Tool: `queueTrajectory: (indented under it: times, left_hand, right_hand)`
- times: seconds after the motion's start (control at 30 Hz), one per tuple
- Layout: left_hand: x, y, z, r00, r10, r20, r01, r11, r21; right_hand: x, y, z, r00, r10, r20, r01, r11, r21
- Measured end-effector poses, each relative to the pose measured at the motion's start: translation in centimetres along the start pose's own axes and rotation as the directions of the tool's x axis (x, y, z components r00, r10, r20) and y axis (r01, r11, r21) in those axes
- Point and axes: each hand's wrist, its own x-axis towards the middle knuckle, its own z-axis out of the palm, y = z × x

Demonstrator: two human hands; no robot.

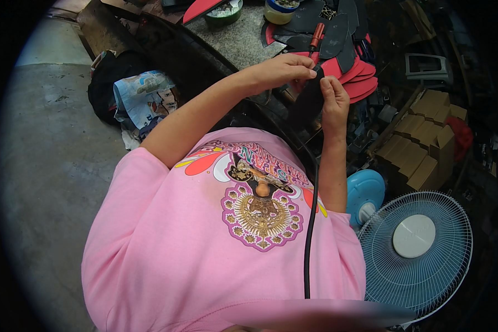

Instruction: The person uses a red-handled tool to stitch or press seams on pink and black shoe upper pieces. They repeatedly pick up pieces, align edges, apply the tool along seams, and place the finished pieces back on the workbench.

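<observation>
Both my hands are up at the edge of the worktop, pinching a black, flat, soft-looking piece (306, 104) that hangs down between them. My left hand (286, 71) grips its upper edge with thumb and fingers closed. At the upper right edge, my right hand (335, 100) is closed on the same piece. Just beyond them lies a tool with a red handle (316, 36), its thin shaft pointing toward my hands. Beside it is a pile of red sole-shaped pieces (362, 88) and black sole-shaped pieces (334, 37). The lower end of the black piece blends into the dark background.
A green tub (224, 13) and a yellowish tub with a blue rim (281, 12) stand on the grey worktop (227, 41). Cardboard boxes (420, 138) are stacked at the right, above a blue fan (415, 260). A black cable (311, 238) runs down my front. Cloths (144, 97) lie at left.
</observation>
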Motion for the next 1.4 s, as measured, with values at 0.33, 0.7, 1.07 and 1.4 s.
queueTrajectory:
  times: [0.33,0.7,1.07,1.4]
  left_hand:
    - [-1.1,0.7,1.4,0.926,0.264,-0.269,-0.114,0.876,0.469]
    - [-1.3,0.1,2.0,0.840,0.423,-0.340,-0.122,0.758,0.641]
    - [-1.3,-0.3,1.8,0.817,0.461,-0.345,-0.139,0.739,0.659]
    - [-0.8,-0.9,1.4,0.791,0.508,-0.341,-0.147,0.699,0.700]
  right_hand:
    - [-0.3,0.4,0.1,0.995,-0.023,-0.098,0.020,1.000,-0.023]
    - [-0.3,0.7,0.7,0.996,-0.036,-0.081,0.038,0.999,0.020]
    - [-0.3,0.6,1.0,0.996,-0.017,-0.084,0.010,0.997,-0.078]
    - [-0.3,0.7,0.9,0.996,-0.038,-0.082,0.026,0.990,-0.142]
